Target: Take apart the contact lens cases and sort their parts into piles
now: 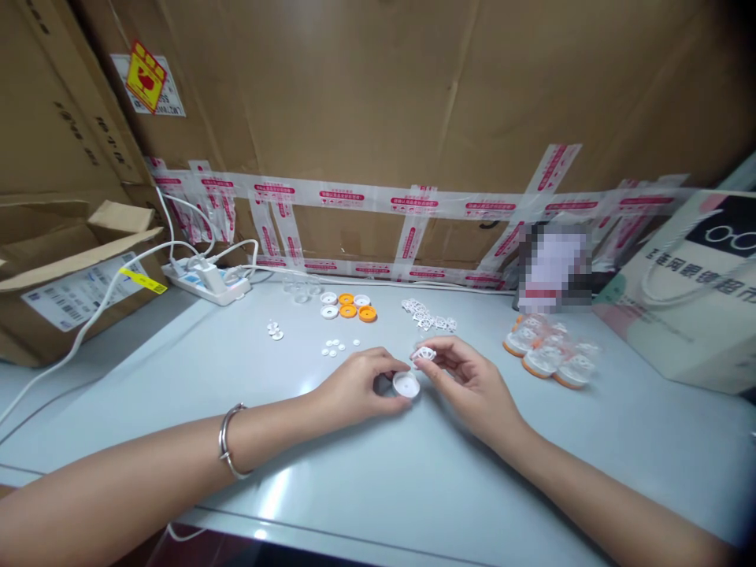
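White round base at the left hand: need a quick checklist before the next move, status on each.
1. Left hand has the white base between thumb and fingers: ok.
2. Base has its hollow side up: ok, its inside faces the camera.
3. Right hand has the white openwork piece at its fingertips: ok.
4. Openwork piece seated in the base: not ok, it is held beyond the base's rim.
5. Base flat on the table: cannot tell from this angle.
6. Small white discs in sight: ok, loose on the table beyond the left hand.
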Tool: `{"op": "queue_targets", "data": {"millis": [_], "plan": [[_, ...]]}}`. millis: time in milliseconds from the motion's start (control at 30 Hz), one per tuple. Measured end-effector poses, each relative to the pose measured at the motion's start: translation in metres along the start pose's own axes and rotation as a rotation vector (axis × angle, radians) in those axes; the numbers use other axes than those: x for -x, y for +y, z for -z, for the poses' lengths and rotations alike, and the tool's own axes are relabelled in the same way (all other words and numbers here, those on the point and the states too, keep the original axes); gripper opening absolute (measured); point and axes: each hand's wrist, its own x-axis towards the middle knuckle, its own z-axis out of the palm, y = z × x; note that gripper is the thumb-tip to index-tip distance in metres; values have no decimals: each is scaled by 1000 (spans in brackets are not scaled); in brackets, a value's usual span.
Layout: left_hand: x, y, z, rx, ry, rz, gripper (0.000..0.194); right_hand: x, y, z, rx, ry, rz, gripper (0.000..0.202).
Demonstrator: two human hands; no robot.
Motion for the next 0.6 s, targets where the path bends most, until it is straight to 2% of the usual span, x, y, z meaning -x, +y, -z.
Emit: {"op": "queue_targets", "data": {"millis": [100, 200, 267, 333, 500, 600], "plan": [[1, -1, 0, 10, 28, -52, 45, -2, 1, -1, -116, 12, -84, 20], [1, 0, 3, 43, 149, -100, 53, -4, 0, -2, -265, 4, -160, 23], [1, 3, 5, 58, 243, -133, 46, -4, -2, -4, -335, 13, -194, 25], [1, 7, 6, 61, 285, -180, 38, -4, -5, -6, -372, 24, -212, 27], [2, 14, 8, 13, 288, -270, 17, -3, -11, -9, -493, -43, -281, 25], [1, 12, 12, -34, 318, -284, 14, -2, -12, -7, -479, -59, -304, 22]]}}
